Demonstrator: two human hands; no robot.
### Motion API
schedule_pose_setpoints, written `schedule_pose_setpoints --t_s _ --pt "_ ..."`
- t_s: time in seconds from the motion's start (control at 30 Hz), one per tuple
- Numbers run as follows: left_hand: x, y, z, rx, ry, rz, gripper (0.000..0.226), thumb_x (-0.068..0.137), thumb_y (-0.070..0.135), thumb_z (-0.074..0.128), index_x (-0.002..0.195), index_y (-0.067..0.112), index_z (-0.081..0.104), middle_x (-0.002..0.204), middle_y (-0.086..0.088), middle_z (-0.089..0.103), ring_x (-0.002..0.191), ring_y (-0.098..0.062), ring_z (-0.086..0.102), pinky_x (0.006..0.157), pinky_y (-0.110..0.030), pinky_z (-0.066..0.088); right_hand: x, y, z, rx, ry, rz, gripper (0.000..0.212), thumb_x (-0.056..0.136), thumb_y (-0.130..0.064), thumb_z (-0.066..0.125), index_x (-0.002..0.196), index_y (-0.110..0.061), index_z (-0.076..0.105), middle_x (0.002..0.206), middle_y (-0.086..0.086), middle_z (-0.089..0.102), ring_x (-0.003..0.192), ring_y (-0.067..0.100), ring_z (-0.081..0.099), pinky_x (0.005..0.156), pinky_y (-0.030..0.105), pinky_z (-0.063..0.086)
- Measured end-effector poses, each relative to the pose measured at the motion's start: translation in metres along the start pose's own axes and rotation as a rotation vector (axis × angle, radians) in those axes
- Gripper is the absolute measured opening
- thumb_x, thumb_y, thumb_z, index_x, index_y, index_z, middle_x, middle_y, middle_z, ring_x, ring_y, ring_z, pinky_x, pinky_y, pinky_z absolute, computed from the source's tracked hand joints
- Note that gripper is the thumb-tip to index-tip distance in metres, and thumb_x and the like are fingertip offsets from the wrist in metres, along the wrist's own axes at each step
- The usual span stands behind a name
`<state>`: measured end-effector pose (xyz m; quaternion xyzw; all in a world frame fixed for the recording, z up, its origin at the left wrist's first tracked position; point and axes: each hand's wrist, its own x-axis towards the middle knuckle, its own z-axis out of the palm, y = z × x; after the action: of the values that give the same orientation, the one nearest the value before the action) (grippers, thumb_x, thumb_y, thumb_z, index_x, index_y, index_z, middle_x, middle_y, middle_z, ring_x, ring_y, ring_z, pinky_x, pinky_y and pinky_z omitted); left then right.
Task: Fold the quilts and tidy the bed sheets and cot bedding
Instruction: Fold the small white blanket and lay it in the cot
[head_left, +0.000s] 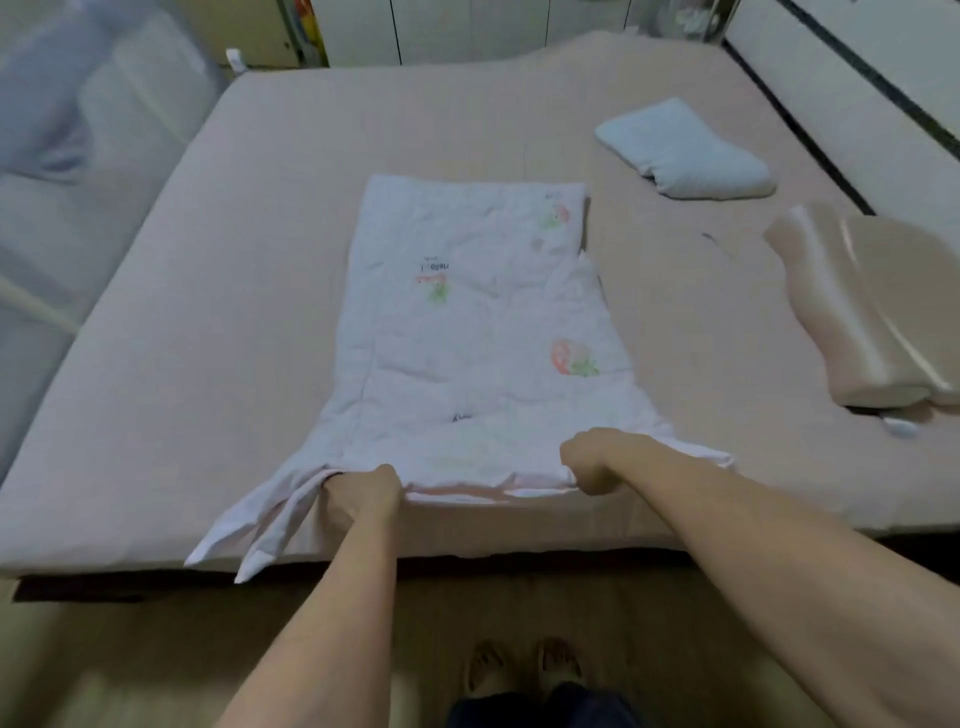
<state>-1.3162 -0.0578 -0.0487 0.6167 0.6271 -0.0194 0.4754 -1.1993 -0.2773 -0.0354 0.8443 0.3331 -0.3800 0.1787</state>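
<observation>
Two bare feet (524, 667) stand by the bed (218, 291). The left hand (363, 496) and right hand (592, 462) each pinch the near edge of the little quilt (467, 332) lying flat on it. One loose pinch could drop a corner and spoil the fold.

Single view, head-worn, wide-angle. Looks forward and steeply down from standing height at the near edge of the bed (156, 364). Both forearms enter from the bottom; feet and floor show at the bottom edge. Bed fills mid-frame; far wall and cupboards along the top. Edges bend from lens distortion.
</observation>
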Motion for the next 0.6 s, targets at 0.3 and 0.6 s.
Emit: schedule_pose_setpoints --t_s 0.3,0.6 --pt "-0.014 0.103 -0.015 -0.127 0.037 0.181 0.054 0.079 0.009 0.055 0.13 -0.003 0.042 0.118 -0.028 0.06 0.099 -0.042 0.064 0.087 -0.048 0.054 -0.02 0.051 -0.08 0.132 0.217 0.129 0.031 0.092 -0.018 0.049 0.12 -0.007 0.055 0.127 0.013 0.057 0.113 0.029 0.056 0.079 0.03 0.042" --pt "0.038 0.245 0.073 -0.119 0.012 0.337 0.065 0.082 0.007 0.052 0.141 -0.003 0.025 0.136 -0.025 0.047 0.115 -0.041 0.054 0.095 -0.045 0.048 0.057 0.148 -0.154 0.205 0.627 0.339 0.024 0.087 -0.009 0.044 0.104 -0.016 0.059 0.111 0.009 0.064 0.099 0.031 0.06 0.073 0.033 0.04"
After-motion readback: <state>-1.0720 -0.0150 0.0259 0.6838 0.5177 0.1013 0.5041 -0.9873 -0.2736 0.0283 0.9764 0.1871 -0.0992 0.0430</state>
